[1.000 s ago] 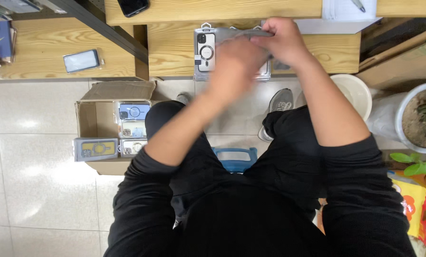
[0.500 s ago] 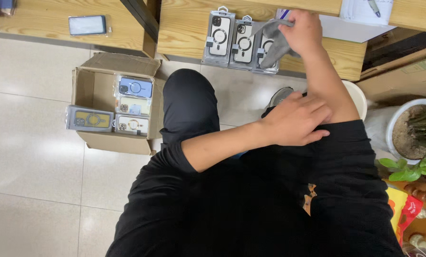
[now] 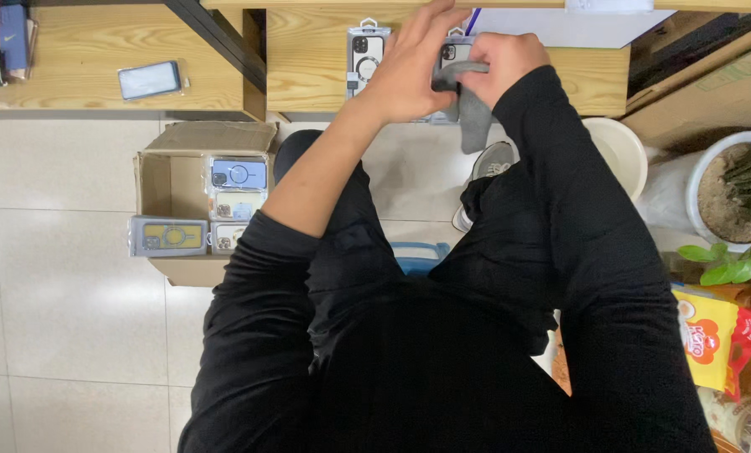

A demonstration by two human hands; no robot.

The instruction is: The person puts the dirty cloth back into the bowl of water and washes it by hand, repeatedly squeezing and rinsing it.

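- Cardboard box, open flaps, sits on the tiled floor at left of frame; packaged phone cases are stacked in it, and one more flat pack lies across its lower left edge.
- Another clear-wrapped pack lies on the wooden desk in the upper left, well apart from my hands.
- Right of frame: white bucket, potted plant, yellow and red snack bags lower right. Blue stool edge shows between my legs at centre.
- My black sleeves and trousers fill the lower half and hide the floor under me; my left forearm crosses over my left knee.
- Packaged phone case lies flat on the desk at top centre, just left of my left hand, touching it or nearly so; I cannot tell which.
- Second phone case is between both hands at top centre, mostly covered by fingers and cloth.
- Left grip: fingers spread over that case from the left, thumb side against it; looks like it steadies it, full closure cannot be told.
- Right hand grip is clamped on a grey cloth, bunched at the case, tail hanging down over the desk edge.
- Cases are clear, glossy plastic with dark camera cut-outs; the cloth is soft and matte; the desk is pale wood grain.
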